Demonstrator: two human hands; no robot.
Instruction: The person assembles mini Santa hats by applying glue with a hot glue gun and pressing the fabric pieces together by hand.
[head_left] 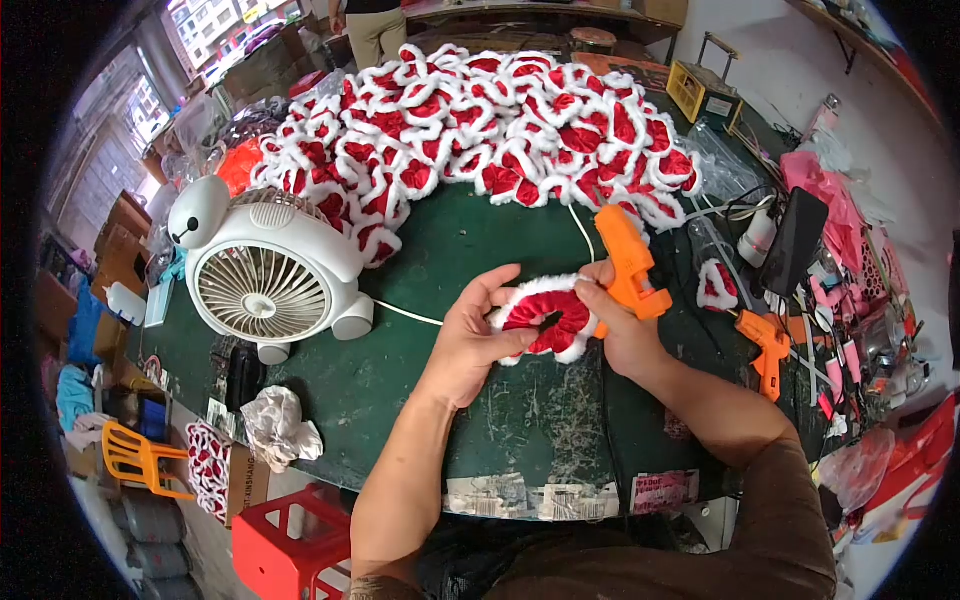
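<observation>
A red velvet scrunchie with white fluffy edging is stretched between my two hands above the green table. My left hand pinches its left side, thumb in front. On the other side, my right hand grips an orange glue gun, with the thumb against the scrunchie's right edge. The gun tilts, and part of its handle is hidden by my fingers. Beyond my hands lies a big heap of similar red and white scrunchies.
A white fan stands on the green table at left, near crumpled paper. A second orange glue gun, cords and plastic bags crowd the right. Below left is a red stool. A person stands behind the heap.
</observation>
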